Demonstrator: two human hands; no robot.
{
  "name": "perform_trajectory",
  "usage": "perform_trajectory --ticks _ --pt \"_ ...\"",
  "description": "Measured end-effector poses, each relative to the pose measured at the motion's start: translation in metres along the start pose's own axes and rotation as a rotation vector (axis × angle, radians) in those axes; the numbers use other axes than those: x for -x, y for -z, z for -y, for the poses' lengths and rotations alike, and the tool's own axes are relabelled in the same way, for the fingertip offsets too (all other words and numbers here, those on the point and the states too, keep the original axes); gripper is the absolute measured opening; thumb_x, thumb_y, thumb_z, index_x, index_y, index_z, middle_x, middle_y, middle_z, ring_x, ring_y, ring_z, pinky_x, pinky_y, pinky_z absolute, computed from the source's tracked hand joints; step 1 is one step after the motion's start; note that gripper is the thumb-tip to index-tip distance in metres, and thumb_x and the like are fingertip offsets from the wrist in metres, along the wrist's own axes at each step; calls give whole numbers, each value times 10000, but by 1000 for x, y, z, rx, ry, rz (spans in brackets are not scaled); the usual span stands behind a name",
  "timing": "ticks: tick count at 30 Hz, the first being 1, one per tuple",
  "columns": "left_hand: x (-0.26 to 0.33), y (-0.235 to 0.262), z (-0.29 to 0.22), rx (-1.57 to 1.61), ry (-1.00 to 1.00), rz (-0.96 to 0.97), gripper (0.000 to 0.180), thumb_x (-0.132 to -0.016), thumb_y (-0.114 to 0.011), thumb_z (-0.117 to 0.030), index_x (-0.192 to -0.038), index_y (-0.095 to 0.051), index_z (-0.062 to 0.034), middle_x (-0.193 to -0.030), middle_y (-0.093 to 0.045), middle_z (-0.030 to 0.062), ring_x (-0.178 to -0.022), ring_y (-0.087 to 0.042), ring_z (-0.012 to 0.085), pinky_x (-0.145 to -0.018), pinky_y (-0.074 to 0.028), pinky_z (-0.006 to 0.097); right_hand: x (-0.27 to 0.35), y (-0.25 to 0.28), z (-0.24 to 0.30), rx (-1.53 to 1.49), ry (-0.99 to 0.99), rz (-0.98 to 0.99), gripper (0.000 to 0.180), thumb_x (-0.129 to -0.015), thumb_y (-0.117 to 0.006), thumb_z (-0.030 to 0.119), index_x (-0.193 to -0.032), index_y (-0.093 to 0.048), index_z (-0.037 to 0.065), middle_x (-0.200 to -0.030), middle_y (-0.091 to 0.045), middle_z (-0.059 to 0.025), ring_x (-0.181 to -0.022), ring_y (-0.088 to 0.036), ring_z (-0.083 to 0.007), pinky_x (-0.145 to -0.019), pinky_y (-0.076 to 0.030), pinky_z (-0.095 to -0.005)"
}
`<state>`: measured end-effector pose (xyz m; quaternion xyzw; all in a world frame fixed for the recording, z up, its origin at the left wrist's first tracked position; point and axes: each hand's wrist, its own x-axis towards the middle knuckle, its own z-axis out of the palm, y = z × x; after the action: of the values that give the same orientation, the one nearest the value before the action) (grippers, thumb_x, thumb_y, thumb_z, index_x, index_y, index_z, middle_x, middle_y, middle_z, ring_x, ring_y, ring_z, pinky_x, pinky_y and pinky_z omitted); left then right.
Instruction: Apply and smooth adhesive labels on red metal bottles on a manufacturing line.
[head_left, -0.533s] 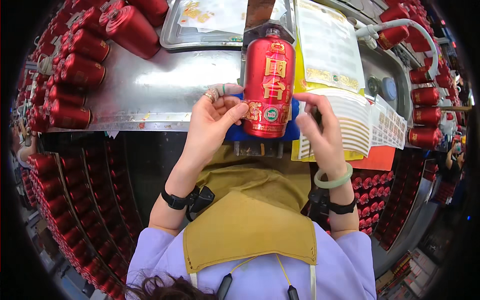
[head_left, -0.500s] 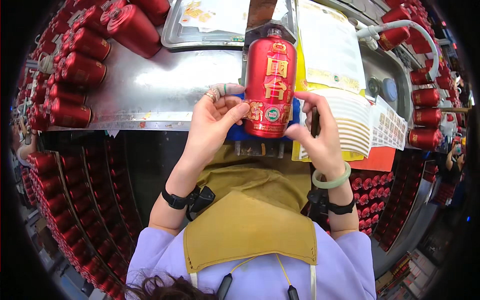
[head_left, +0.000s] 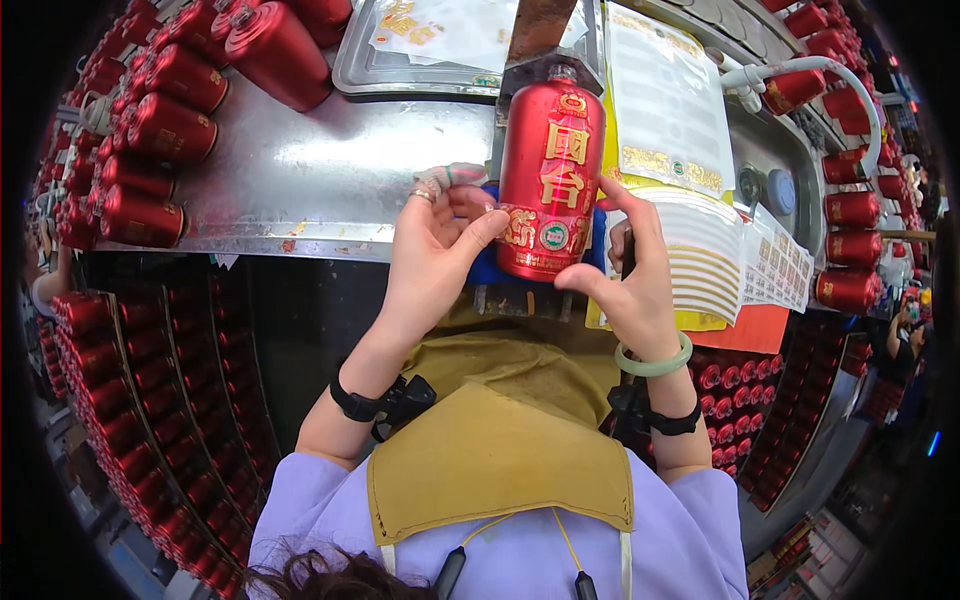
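Note:
A red bottle (head_left: 548,205) with raised gold characters, a gold ornamental band and a small round green-and-white emblem lies with its neck pointing away from me, over a blue support (head_left: 486,264). My left hand (head_left: 438,238) is closed at its lower left side, thumb on the end of the gold band, fingers curled; some fingers wear light coverings. My right hand (head_left: 640,275) is at its lower right side, index finger along the edge and thumb against the bottom corner. A dark, narrow piece (head_left: 628,252) shows inside the right hand; its kind is unclear.
More red bottles (head_left: 172,128) crowd the left of the metal bench (head_left: 330,160). A metal tray (head_left: 420,84) with gold decals lies behind. Label sheets (head_left: 668,110) and a fanned paper stack (head_left: 690,245) lie right, beside a curved white pipe (head_left: 862,88). Bottle racks (head_left: 165,420) stand below the bench.
The bottle and bench appear slightly farther right in the picture, and the bottle tilts a little. My right thumb has come onto the bottle's lower corner; the left thumb stays at the band.

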<state>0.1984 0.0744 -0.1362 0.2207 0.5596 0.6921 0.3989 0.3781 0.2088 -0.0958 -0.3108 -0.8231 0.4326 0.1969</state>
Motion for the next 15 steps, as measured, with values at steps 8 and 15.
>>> perform_trajectory --ticks 8,15 --pt "27 2 8 -1020 -713 25 682 -972 -692 -395 -1532 -500 -55 -1617 -366 250 -1425 -409 445 -1186 -313 529 1 -23 -1 245 170 -91 1246 -589 -1001 344 -1545 -319 -73 -1332 -504 -231 -1204 -574 -396 -985 -509 -451" --pt "30 3 28 -1028 -548 61 785 -853 -753 -560 -1400 -623 -13 -1677 -261 266 -1520 -262 477 -1209 -191 645 -3 -23 0 122 150 -143 1054 -597 -997 301 -1434 -486 -83 -1178 -621 -199 -1085 -639 -348 -920 -522 -420"
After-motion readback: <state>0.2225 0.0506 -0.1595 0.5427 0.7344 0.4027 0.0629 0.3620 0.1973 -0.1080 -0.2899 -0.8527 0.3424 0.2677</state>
